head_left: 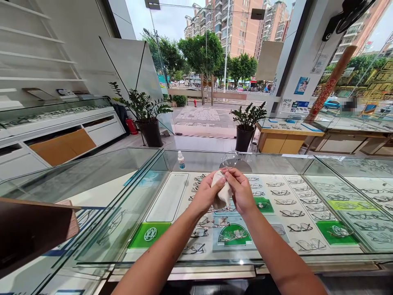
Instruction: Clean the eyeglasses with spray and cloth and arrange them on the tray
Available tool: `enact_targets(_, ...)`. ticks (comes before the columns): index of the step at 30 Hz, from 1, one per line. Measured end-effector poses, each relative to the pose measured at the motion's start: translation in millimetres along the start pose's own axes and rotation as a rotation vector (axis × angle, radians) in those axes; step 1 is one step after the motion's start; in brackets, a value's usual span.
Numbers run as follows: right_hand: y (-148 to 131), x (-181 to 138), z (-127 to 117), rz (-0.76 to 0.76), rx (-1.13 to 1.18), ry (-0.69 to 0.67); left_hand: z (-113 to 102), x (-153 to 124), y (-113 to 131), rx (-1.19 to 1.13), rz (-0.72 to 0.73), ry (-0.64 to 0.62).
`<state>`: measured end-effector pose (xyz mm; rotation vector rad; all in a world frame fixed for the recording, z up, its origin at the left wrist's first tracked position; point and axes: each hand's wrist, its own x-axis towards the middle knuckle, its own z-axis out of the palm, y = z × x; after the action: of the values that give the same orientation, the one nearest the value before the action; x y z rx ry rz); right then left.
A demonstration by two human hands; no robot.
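Both my hands are raised together over a glass display counter [276, 164]. My left hand [206, 196] is closed around a white cleaning cloth [221, 192]. My right hand [241, 192] pinches a pair of clear-lens glasses [231, 159], whose lenses stick up above my fingers. The cloth is wrapped round the lower part of the glasses between my two hands. A small white spray bottle with a blue label [181, 160] stands on the glass just left of my hands.
Under the glass lie trays with several eyeglass frames [291, 213] and green signs [149, 234]. Potted plants [147, 114] [247, 123] stand by the shop window. A second counter [288, 131] is at the far right, shelves and drawers [61, 135] at the left.
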<state>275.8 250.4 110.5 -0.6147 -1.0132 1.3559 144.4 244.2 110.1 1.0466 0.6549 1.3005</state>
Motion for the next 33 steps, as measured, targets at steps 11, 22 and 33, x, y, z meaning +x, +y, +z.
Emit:
enact_targets(11, -3, 4, -3, 0.034, 0.042, 0.053, -16, 2, 16, 0.138, -0.056, -0.139)
enact_targets(22, 5, -3, 7, -0.026, 0.035, 0.055, -8, 6, 4, 0.201, 0.096, 0.057)
enact_targets(33, -13, 20, -29, -0.136, 0.08, 0.18, -78, 41, 23, 0.174, 0.377, 0.71)
